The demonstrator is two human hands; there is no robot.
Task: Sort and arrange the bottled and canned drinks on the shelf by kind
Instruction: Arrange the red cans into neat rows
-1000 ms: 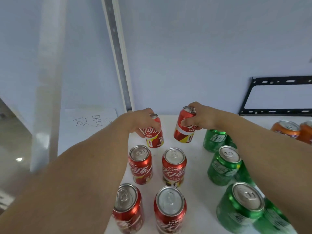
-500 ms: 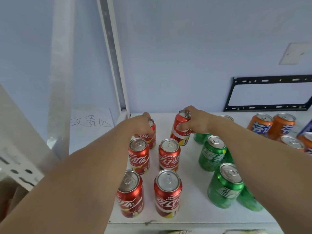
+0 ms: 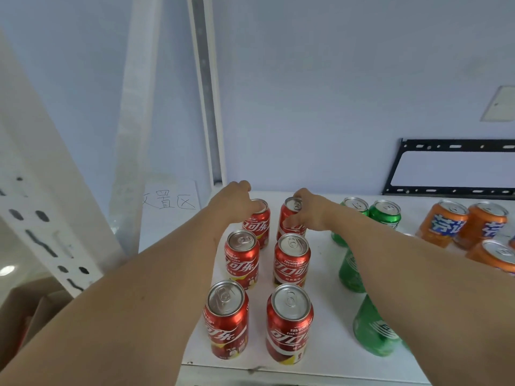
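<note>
Six red cola cans stand in two columns on the white shelf (image 3: 328, 277). My left hand (image 3: 232, 201) grips the top of the back left red can (image 3: 257, 222). My right hand (image 3: 310, 211) holds the rim and side of the back right red can (image 3: 288, 221). Both cans stand upright behind the middle pair (image 3: 242, 259) (image 3: 292, 260) and the front pair (image 3: 227, 319) (image 3: 289, 321). Green cans (image 3: 386, 214) stand to the right, and my right arm partly hides two of them (image 3: 373, 335). Orange cans (image 3: 443, 222) stand at the far right.
The shelf's front edge (image 3: 278, 370) runs just before the front cans. A white upright post (image 3: 206, 107) rises at the back left corner. A handwritten paper sign (image 3: 170, 203) hangs left of it. A black metal bracket (image 3: 457, 165) sits on the back wall.
Both held red cans were tilted and lifted; they now stand upright as the back row. My head has pulled back, so more of the shelf and the orange cans show.
</note>
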